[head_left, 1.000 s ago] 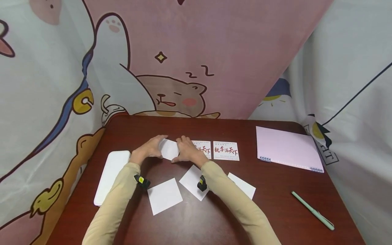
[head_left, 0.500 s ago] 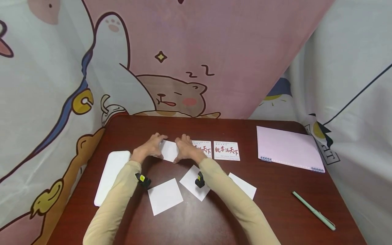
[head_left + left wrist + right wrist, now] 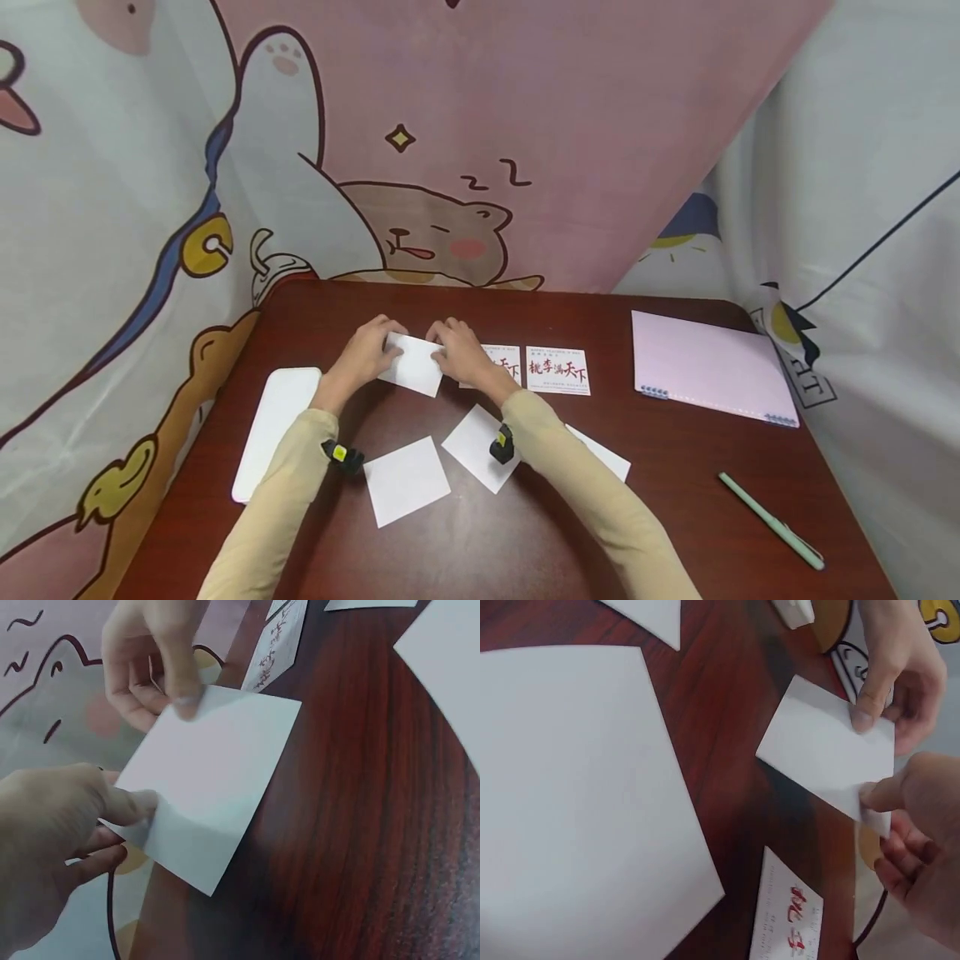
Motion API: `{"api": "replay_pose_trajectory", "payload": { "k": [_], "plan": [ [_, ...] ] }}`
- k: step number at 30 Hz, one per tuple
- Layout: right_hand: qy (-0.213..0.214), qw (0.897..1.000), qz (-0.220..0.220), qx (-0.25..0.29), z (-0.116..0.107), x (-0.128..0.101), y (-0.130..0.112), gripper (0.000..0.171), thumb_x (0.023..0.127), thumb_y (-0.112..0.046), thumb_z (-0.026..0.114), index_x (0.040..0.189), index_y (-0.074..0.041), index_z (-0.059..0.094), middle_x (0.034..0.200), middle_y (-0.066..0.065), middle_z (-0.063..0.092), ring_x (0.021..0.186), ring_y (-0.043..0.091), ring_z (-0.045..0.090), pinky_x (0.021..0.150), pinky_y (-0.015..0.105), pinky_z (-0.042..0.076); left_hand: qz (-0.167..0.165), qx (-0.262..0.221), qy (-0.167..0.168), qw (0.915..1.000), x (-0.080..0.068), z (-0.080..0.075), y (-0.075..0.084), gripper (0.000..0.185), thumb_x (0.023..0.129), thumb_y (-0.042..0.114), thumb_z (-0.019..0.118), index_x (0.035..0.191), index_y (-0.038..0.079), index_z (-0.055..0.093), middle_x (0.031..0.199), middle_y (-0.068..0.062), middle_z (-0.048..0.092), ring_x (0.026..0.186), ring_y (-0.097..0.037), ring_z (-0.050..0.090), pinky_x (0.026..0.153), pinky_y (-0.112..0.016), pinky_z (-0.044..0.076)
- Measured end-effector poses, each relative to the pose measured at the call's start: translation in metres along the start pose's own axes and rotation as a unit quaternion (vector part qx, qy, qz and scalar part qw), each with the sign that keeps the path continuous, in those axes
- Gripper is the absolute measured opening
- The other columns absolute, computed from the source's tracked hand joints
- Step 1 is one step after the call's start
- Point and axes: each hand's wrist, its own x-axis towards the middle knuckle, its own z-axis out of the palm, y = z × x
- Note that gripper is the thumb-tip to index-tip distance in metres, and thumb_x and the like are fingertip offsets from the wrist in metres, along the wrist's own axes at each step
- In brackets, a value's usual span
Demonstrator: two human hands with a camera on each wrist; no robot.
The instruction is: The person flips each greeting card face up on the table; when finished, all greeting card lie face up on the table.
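Both hands pinch one white card (image 3: pixel 411 364) above the desk (image 3: pixel 675 467): left hand (image 3: pixel 365 353) one end, right hand (image 3: pixel 459 353) the other.

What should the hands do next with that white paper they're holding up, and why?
Probably lay it flat and press a crease: the left hand and right hand each pinch an edge of the small white paper card, lifted off the dark red wooden table.

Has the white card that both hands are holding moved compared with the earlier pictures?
Yes. The white card now lies flatter and reaches nearer the person, judged against the printed card beside it; both hands pinch its far edge.
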Motion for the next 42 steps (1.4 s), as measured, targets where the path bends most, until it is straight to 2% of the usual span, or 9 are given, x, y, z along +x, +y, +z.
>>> {"api": "replay_pose_trajectory", "payload": {
  "k": [5, 8, 10, 13, 17, 23, 26, 33, 42],
  "plan": [
    [0.055, 0.996, -0.05, 0.04, -0.01, -0.003, 0.0, 0.009, 0.094, -0.004, 0.067, 0.103, -0.005, 0.069, 0.094, 0.009, 0.065, 0.085, 0.019, 0.063, 0.074, 0.028, 0.054, 0.049, -0.013, 0.076, 0.9958, -0.007, -0.006, 0.004, 0.015, 0.089, 0.001, 0.074, 0.104, 0.005, 0.074, 0.099, -0.009, 0.068, 0.087, -0.026, 0.064, 0.079, -0.043, 0.056],
    [0.072, 0.993, -0.077, 0.048, -0.016, -0.005, -0.002, 0.007, 0.092, -0.003, 0.069, 0.099, -0.004, 0.072, 0.089, 0.007, 0.066, 0.08, 0.017, 0.064, 0.071, 0.025, 0.054, 0.075, -0.029, 0.102, 0.9916, -0.012, -0.009, 0.005, 0.012, 0.088, -0.001, 0.075, 0.099, 0.005, 0.076, 0.095, -0.006, 0.071, 0.088, -0.024, 0.067, 0.08, -0.042, 0.056],
    [0.072, 0.992, -0.087, 0.048, -0.019, -0.008, -0.002, 0.007, 0.091, -0.004, 0.071, 0.097, -0.005, 0.074, 0.088, 0.006, 0.067, 0.079, 0.017, 0.065, 0.071, 0.024, 0.053, 0.085, -0.037, 0.105, 0.9901, -0.015, -0.009, 0.005, 0.012, 0.087, -0.003, 0.076, 0.096, 0.005, 0.078, 0.094, -0.005, 0.071, 0.09, -0.024, 0.069, 0.082, -0.042, 0.057],
    [0.049, 0.994, -0.091, 0.046, -0.019, -0.015, -0.001, 0.007, 0.09, -0.006, 0.074, 0.096, -0.007, 0.077, 0.088, 0.004, 0.07, 0.078, 0.014, 0.067, 0.068, 0.021, 0.053, 0.096, -0.038, 0.093, 0.9903, -0.02, -0.007, 0.003, 0.013, 0.085, -0.005, 0.076, 0.092, 0.006, 0.079, 0.094, -0.005, 0.074, 0.092, -0.026, 0.071, 0.086, -0.044, 0.058],
    [0.016, 0.996, -0.087, 0.026, -0.009, -0.024, 0.002, 0.007, 0.09, -0.01, 0.076, 0.096, -0.01, 0.079, 0.09, 0.001, 0.075, 0.077, 0.01, 0.068, 0.066, 0.018, 0.052, 0.101, -0.033, 0.054, 0.9929, -0.027, 0.001, -0.002, 0.011, 0.084, -0.003, 0.078, 0.088, 0.006, 0.081, 0.098, -0.007, 0.077, 0.097, -0.027, 0.072, 0.09, -0.045, 0.058],
    [0.012, 0.992, -0.097, -0.078, 0.01, -0.034, 0.003, 0.009, 0.091, -0.018, 0.076, 0.098, -0.017, 0.082, 0.097, -0.002, 0.079, 0.089, 0.013, 0.074, 0.08, 0.03, 0.059, 0.082, -0.024, 0.017, 0.9962, -0.035, 0.016, -0.012, 0.01, 0.084, 0.005, 0.081, 0.093, 0.007, 0.082, 0.109, -0.011, 0.077, 0.106, -0.03, 0.072, 0.094, -0.045, 0.057],
    [0.011, 0.987, -0.105, -0.125, 0.018, -0.037, 0.003, 0.009, 0.091, -0.019, 0.076, 0.096, -0.021, 0.083, 0.095, -0.006, 0.079, 0.089, 0.011, 0.075, 0.078, 0.031, 0.06, 0.077, -0.022, 0.007, 0.9968, -0.038, 0.022, -0.016, 0.013, 0.084, 0.006, 0.081, 0.097, 0.006, 0.082, 0.114, -0.013, 0.076, 0.109, -0.032, 0.071, 0.094, -0.047, 0.056],
    [0.021, 0.981, -0.105, -0.163, 0.025, -0.041, 0.007, 0.008, 0.09, -0.019, 0.076, 0.09, -0.024, 0.083, 0.089, -0.009, 0.079, 0.08, 0.012, 0.075, 0.071, 0.032, 0.06, 0.076, -0.022, -0.003, 0.9969, -0.038, 0.031, -0.017, 0.017, 0.084, 0.004, 0.081, 0.101, 0.004, 0.081, 0.119, -0.017, 0.074, 0.112, -0.035, 0.07, 0.095, -0.05, 0.056],
    [0.028, 0.984, -0.092, -0.151, 0.023, -0.04, 0.01, 0.008, 0.089, -0.018, 0.077, 0.086, -0.024, 0.082, 0.085, -0.008, 0.078, 0.077, 0.015, 0.074, 0.068, 0.035, 0.059, 0.091, -0.014, 0.008, 0.9958, -0.032, 0.036, -0.018, 0.017, 0.083, 0.005, 0.082, 0.099, 0.003, 0.081, 0.117, -0.017, 0.074, 0.11, -0.037, 0.07, 0.094, -0.051, 0.055]
  ]
}}
